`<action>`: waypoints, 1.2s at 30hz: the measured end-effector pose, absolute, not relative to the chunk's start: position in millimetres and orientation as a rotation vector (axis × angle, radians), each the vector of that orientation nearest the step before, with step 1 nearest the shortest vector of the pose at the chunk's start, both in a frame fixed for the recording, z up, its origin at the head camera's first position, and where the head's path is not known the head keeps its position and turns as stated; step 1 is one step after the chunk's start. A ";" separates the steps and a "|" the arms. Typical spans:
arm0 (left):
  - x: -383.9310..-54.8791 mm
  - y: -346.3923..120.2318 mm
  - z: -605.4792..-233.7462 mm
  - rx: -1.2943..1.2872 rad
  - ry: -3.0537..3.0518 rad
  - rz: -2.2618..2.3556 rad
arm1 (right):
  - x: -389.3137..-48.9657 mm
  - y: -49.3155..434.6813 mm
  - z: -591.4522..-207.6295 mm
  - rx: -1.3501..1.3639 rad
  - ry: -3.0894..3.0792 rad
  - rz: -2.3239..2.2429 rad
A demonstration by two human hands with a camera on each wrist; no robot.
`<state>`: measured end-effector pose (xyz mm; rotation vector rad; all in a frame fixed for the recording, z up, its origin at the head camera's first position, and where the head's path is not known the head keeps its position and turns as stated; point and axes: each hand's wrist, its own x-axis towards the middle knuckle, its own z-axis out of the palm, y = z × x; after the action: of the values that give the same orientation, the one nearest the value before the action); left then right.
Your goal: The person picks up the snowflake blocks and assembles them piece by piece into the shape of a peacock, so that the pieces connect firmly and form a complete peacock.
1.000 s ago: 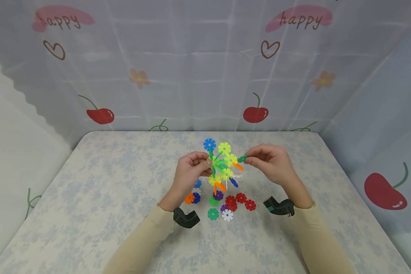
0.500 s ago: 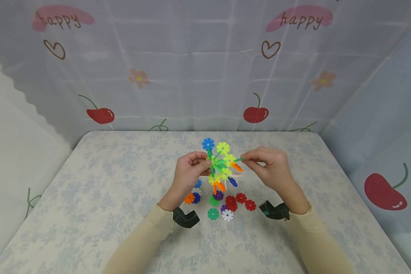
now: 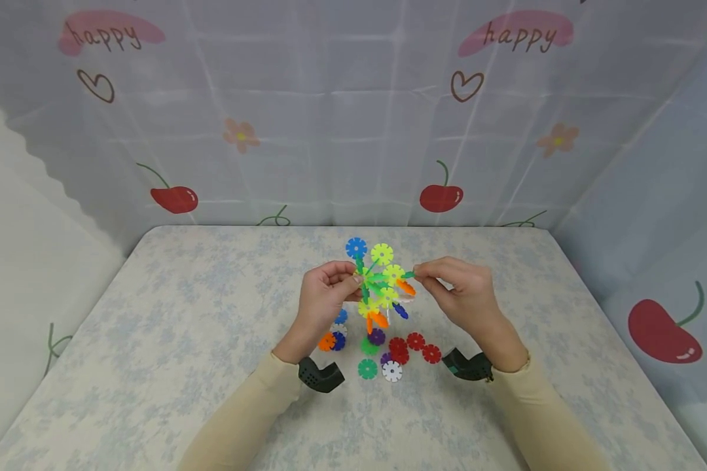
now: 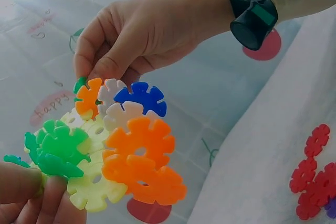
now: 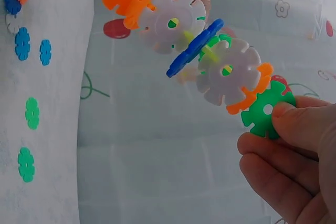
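Note:
A cluster of interlocking notched plastic discs [image 3: 381, 254] in yellow, green, orange, white and blue is held up above the table. My left hand [image 3: 332, 288] grips it at its left side. Between thumb and fingers my right hand [image 3: 462, 284] pinches a green notched disc [image 5: 266, 109] at the cluster's right side. In the right wrist view this disc meets an orange disc [image 5: 245, 103] of the cluster; whether the slots are fitted together cannot be told. Also on the cluster are a dark blue disc [image 4: 140, 99] and several orange discs [image 4: 142, 179].
On the table [image 3: 212, 366] below the hands lie loose discs: several red ones [image 3: 398, 347], a white one [image 3: 391, 371], a green one [image 3: 368, 369], purple ones [image 3: 376, 337], and an orange one [image 3: 326, 341] beside blue ones. A printed curtain [image 3: 330, 131] hangs behind.
My right hand has moved slightly left, bringing the green disc from just apart up to the cluster's right side. My left hand with the cluster has shifted only slightly left.

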<state>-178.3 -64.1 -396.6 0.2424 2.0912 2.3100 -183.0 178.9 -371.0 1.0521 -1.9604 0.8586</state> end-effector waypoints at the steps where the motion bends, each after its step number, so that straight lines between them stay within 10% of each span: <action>1: -178.2 -64.3 -396.5 0.243 2.093 2.311 | -182.9 178.7 -371.3 1.049 -1.960 0.855; 36: -181.8 -65.8 -393.1 0.117 1.926 2.590 | -191.3 173.1 -391.5 0.742 -2.395 1.038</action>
<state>-181.8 -65.8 -393.1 0.1168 1.9264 2.5905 -191.3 173.1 -391.5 0.7424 -2.3948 1.0384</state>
